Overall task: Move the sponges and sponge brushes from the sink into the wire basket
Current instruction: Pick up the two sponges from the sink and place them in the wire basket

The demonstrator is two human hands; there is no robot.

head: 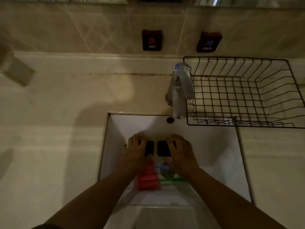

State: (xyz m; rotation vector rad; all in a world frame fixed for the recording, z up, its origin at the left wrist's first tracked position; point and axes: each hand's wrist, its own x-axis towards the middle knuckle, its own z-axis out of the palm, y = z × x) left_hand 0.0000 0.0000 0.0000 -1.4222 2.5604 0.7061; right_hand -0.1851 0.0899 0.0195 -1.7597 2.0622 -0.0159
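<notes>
Two black sponges lie side by side in the white sink [214,154]. My left hand [136,150] closes its fingers over the left black sponge [149,148]. My right hand [180,152] grips the right black sponge [163,148] the same way. Below them a red sponge brush [147,178] lies in the basin near my left wrist. A blue handle [162,166] and a green handle [173,179] show beside the drain [166,172], their heads hidden under my right arm. The black wire basket [244,91] stands empty on the counter, right of the tap.
A chrome tap [180,90] rises at the sink's back edge, right beside the basket's left side. Dark HOT [151,40] and COLD [208,42] signs hang on the tiled wall. Pale counter [54,129] stretches to the left of the sink.
</notes>
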